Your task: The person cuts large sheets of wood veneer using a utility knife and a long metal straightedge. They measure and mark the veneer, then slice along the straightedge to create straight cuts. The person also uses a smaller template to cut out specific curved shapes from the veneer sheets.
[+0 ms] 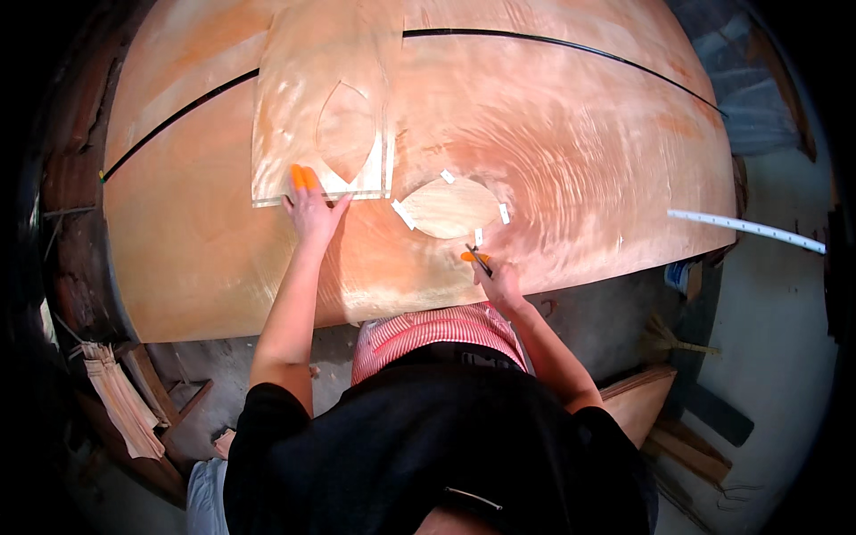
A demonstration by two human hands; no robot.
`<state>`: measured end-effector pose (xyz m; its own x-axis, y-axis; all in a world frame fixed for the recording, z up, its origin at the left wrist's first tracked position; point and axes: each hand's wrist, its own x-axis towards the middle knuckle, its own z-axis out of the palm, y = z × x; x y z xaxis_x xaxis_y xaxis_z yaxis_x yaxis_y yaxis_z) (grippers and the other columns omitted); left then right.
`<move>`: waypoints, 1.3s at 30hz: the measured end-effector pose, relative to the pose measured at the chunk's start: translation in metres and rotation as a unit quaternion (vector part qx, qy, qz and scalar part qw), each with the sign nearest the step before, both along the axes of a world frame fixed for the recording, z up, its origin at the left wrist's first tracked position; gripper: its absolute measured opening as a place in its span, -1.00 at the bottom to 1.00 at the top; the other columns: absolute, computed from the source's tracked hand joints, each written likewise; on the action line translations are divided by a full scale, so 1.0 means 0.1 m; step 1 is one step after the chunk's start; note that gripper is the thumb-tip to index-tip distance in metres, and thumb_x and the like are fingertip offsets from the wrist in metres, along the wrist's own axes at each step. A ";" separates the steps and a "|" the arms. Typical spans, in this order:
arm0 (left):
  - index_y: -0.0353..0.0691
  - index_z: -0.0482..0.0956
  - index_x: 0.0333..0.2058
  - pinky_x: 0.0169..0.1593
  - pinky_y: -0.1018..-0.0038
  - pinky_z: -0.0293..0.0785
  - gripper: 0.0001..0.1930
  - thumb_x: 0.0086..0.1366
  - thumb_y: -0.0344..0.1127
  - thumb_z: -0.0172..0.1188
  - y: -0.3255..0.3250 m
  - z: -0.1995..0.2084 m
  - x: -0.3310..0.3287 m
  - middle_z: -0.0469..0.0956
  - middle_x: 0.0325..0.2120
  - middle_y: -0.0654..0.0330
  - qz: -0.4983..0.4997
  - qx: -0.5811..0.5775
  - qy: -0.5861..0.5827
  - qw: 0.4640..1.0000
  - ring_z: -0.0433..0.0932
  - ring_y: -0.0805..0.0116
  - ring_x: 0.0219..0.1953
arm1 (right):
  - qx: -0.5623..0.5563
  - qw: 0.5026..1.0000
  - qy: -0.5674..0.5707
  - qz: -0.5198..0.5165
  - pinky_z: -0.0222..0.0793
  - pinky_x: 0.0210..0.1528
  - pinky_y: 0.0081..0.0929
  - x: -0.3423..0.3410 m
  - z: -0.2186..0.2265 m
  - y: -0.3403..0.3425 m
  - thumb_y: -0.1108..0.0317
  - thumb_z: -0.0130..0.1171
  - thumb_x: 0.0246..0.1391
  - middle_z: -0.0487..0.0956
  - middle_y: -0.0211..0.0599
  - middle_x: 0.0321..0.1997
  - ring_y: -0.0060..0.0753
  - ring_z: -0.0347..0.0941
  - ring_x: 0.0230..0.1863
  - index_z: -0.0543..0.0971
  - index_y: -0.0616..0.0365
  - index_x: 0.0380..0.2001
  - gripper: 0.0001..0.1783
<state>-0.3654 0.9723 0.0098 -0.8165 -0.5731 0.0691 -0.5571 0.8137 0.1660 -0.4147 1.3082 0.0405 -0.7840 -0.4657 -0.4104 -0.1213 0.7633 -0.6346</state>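
My left hand [314, 214] lies with fingers spread on the lower edge of a thin wood veneer sheet [283, 116], two of its fingers in orange covers. The sheet shows a pointed oval outline [348, 134]. My right hand [501, 283], with an orange-covered finger, is closed round a slim dark tool [481, 260], probably a knife; its kind is hard to make out. The tool's tip is just below a pale pointed-oval veneer piece [450, 210]. Several small white tape strips [404, 214] stick along that piece's edge.
Both veneers lie on a large wood-faced panel [205, 259]. A black strip [526, 37] crosses its far part, running under the sheet. A white measuring strip [749, 226] juts over the right edge. Wood offcuts [125, 401] lie lower left; a small brush [669, 337] is lower right.
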 end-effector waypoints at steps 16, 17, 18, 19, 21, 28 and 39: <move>-0.28 0.46 -0.40 -0.47 0.34 0.31 -0.86 0.07 -0.37 0.01 -0.33 0.09 0.47 0.42 -0.61 0.04 0.044 0.179 0.396 0.900 0.41 0.10 -0.52 | -0.059 0.997 -0.044 -0.030 0.20 -0.63 -0.61 1.23 0.16 -0.04 0.30 -0.02 -0.01 0.42 -0.36 -0.75 -0.61 0.31 -0.70 0.51 0.17 -0.31 -0.77; -0.28 0.46 -0.40 -0.48 0.35 0.30 -0.87 0.07 -0.37 0.01 -0.35 0.15 0.59 0.42 -0.61 0.05 0.044 0.180 0.407 0.895 0.41 0.11 -0.53 | -0.046 0.997 -0.049 -0.026 0.22 -0.63 -0.60 1.30 0.16 -0.02 0.29 0.00 -0.02 0.43 -0.32 -0.74 -0.58 0.33 -0.70 0.51 0.18 -0.33 -0.77; -0.28 0.46 -0.40 -0.48 0.36 0.30 -0.87 0.08 -0.38 0.01 -0.36 0.23 0.73 0.42 -0.62 0.05 0.045 0.180 0.418 0.889 0.42 0.12 -0.54 | -0.034 0.998 -0.055 -0.020 0.23 -0.63 -0.58 1.39 0.14 0.00 0.28 0.01 -0.03 0.44 -0.29 -0.73 -0.55 0.35 -0.69 0.51 0.19 -0.34 -0.77; -0.28 0.46 -0.41 -0.53 0.39 0.29 -0.87 0.09 -0.37 0.01 -0.34 0.32 0.88 0.42 -0.64 0.04 0.058 0.197 0.419 0.884 0.41 0.16 -0.60 | -0.007 0.997 -0.071 -0.023 0.25 -0.62 -0.55 1.45 0.12 0.01 0.27 0.03 -0.05 0.46 -0.24 -0.72 -0.50 0.37 -0.70 0.51 0.21 -0.37 -0.76; -0.29 0.45 -0.41 -0.55 0.42 0.28 -0.87 0.08 -0.37 0.02 -0.34 0.37 1.22 0.41 -0.67 0.04 0.080 0.244 0.390 0.884 0.41 0.20 -0.63 | 0.016 0.998 -0.018 0.049 0.27 -0.56 -0.51 1.55 0.03 0.08 0.24 0.04 -0.07 0.47 -0.16 -0.66 -0.39 0.40 -0.63 0.50 0.19 -0.35 -0.74; -0.34 0.43 -0.43 -0.56 0.46 0.28 -0.85 0.09 -0.35 0.03 -0.09 0.55 2.83 0.42 -0.70 0.06 0.169 0.267 0.409 0.856 0.38 0.35 -0.67 | -0.011 0.977 0.042 0.208 0.31 -0.50 -0.48 2.16 -0.15 0.00 0.27 0.03 -0.07 0.48 -0.15 -0.62 -0.30 0.44 -0.57 0.48 0.15 -0.33 -0.76; -0.34 0.45 -0.34 -0.40 0.56 0.35 -0.84 0.08 -0.44 -0.01 0.26 0.92 5.89 0.50 -0.55 0.15 0.267 0.173 0.468 0.825 0.44 0.51 -0.48 | -0.038 0.948 -0.108 0.298 0.30 -0.48 -0.56 3.80 -0.39 -0.21 0.32 0.03 -0.07 0.47 -0.27 -0.63 -0.52 0.37 -0.59 0.48 0.18 -0.31 -0.76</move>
